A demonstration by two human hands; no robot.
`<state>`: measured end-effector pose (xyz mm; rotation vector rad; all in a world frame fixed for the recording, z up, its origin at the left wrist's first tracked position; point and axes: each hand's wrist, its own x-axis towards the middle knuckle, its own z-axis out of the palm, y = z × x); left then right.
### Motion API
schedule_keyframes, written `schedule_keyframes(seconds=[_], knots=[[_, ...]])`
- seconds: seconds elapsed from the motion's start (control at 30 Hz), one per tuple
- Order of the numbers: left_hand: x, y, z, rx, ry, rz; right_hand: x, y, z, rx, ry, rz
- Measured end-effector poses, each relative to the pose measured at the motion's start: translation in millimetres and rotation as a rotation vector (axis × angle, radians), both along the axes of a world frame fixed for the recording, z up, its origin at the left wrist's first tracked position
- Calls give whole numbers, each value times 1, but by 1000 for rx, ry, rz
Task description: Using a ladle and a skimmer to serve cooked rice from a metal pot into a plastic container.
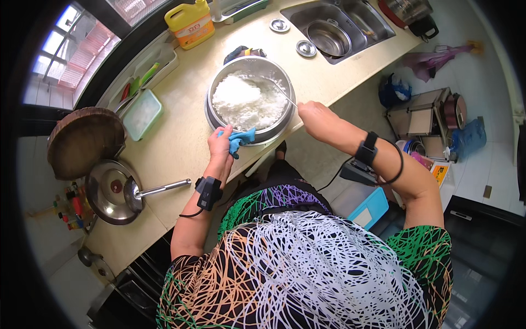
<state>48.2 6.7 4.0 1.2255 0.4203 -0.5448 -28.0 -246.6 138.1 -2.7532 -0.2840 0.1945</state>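
Observation:
A round metal pot on the counter holds a heap of cooked white rice. My left hand pinches a blue cloth against the pot's near rim. In my right hand is the thin metal handle of a utensil, likely a spoon or rice paddle. Its far end reaches into the rice, which hides its head. The pot seems to sit in a wider metal base, and a dark bundled cloth lies just behind it.
A double sink with a metal basin is at the back right, two small metal lids beside it. A yellow jug stands at the back. To the left are a lidded plastic box, a wooden chopping board and a metal lid or pan with a ladle.

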Motion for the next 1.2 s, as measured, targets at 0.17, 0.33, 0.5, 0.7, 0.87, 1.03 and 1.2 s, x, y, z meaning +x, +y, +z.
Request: schedule_keyframes(seconds=[0.17,0.33,0.5,0.7,0.87,1.03,1.2], knots=[[-2,3,-6,17,-20,-14,-17,-7,31,76,133,-83],[-1,-1,2,31,7,-21,-41,-3,49,75,9,-206],[-2,-2,-3,31,-46,-13,-68,12,66,86,119,-185],[-2,-1,-2,51,-112,-45,-66,10,60,-34,268,-96],[0,-1,-6,58,-151,-80,-48,10,37,-121,176,64],[0,-1,-3,72,-139,-78,-32,14,32,-314,240,106],[2,0,-1,82,-135,-110,-20,8,19,-353,122,59]])
